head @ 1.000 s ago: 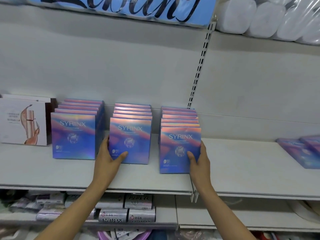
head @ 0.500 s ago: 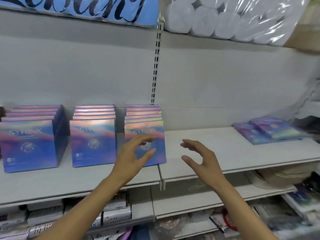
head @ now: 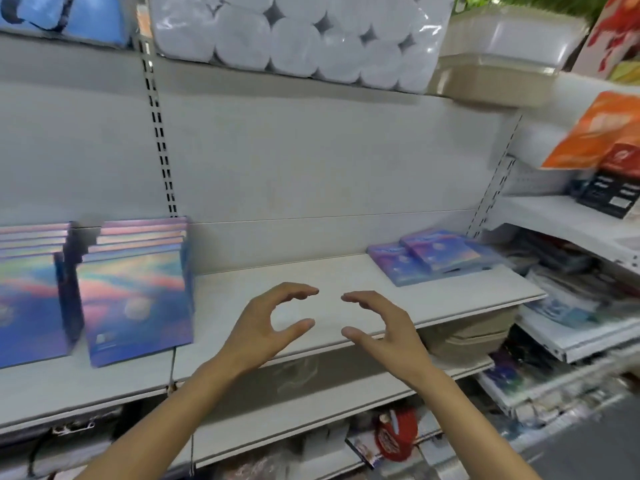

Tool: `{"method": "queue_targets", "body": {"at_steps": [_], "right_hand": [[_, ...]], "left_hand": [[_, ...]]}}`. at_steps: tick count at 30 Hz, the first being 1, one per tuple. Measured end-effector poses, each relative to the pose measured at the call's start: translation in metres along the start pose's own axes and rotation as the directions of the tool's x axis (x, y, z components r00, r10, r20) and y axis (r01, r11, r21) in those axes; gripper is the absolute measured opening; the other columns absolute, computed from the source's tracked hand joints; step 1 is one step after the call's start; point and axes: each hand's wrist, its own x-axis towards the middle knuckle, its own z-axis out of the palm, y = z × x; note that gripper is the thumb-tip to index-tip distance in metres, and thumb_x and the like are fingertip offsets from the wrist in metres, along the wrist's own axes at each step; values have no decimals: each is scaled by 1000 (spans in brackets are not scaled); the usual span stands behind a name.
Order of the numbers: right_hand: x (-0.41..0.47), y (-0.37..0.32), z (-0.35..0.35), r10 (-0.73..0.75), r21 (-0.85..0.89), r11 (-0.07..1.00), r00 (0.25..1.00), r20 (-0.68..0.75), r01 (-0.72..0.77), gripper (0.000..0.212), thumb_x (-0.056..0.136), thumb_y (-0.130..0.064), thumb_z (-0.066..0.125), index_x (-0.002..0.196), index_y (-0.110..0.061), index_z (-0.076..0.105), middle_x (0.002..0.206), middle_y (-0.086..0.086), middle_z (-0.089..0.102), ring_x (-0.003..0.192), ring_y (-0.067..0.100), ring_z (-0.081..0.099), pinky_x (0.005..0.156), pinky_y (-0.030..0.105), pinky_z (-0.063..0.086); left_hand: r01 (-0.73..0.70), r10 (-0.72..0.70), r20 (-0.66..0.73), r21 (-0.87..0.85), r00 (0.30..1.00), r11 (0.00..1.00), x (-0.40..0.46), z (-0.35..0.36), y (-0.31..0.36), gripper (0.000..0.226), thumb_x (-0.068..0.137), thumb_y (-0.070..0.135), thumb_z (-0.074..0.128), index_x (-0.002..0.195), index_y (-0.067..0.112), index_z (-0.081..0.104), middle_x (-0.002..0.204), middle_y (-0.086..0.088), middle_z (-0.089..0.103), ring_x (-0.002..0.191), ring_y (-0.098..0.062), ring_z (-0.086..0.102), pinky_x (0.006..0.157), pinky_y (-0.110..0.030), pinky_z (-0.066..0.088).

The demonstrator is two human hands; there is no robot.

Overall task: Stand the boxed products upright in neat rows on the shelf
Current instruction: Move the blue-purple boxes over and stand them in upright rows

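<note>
Two flat iridescent blue-and-purple cardboard boxes (head: 434, 261) lie face-up at the right end of the white shelf board (head: 311, 271), the upper one overlapping the lower, both close to the back panel and near the slotted upright at that corner. Over at the left end, two rows of the same holographic boxes stand upright, front faces toward us: the nearer-to-centre row (head: 136, 292) sits just beside the slotted metal upright, and the far-left row (head: 31, 299) is cut off by the edge of the view; printing on the fronts is too blurred to read. Between the standing rows and the lying pair, the left hand (head: 263, 323) and the right hand (head: 384, 327) hover side by side in front of the shelf's front edge, palms facing each other, fingers and thumbs loosely arched into C shapes, holding nothing and touching nothing. Well apart from both hands, the lying boxes are off to the right. Overhead, a plastic-wrapped pack of white paper rolls (head: 301, 32) rests on the upper shelf, with a beige plastic tub (head: 495, 74) next to it.
</note>
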Motion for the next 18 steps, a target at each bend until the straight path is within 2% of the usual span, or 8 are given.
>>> {"method": "queue_targets", "body": {"at_steps": [5, 9, 14, 18], "right_hand": [[-7, 47, -55, 46, -19, 999, 999, 21, -46, 40, 89, -33, 74, 126, -37, 60, 129, -25, 58, 124, -4, 49, 93, 15, 44], [-10, 88, -89, 59, -51, 997, 998, 37, -57, 40, 90, -34, 73, 128, -36, 60, 131, -21, 59, 126, -1, 50, 103, 18, 39], [3, 134, -120, 114, -80, 990, 993, 9, -113, 39, 91, -37, 71, 128, -37, 59, 130, -24, 58, 124, -7, 49, 100, 12, 37], [38, 173, -136, 157, -147, 976, 987, -18, -158, 42, 92, -46, 66, 132, -35, 58, 136, -21, 55, 128, -3, 48, 109, 22, 38]], "left_hand": [[68, -67, 17, -66, 998, 996, 26, 60, 15, 36, 91, 25, 75, 124, 33, 65, 130, 15, 64, 123, -13, 60, 111, -37, 45], [125, -119, 50, -116, 992, 985, 46, 99, 21, 35, 91, 23, 75, 124, 31, 65, 131, 15, 65, 124, -11, 60, 113, -38, 43], [171, -163, 86, -99, 983, 980, 84, 134, 10, 36, 91, 27, 74, 125, 34, 64, 131, 19, 64, 125, -7, 58, 113, -35, 41], [190, -183, 123, -51, 976, 981, 131, 156, -10, 40, 90, 34, 75, 127, 37, 61, 132, 24, 60, 124, -1, 57, 113, -31, 41]]}}
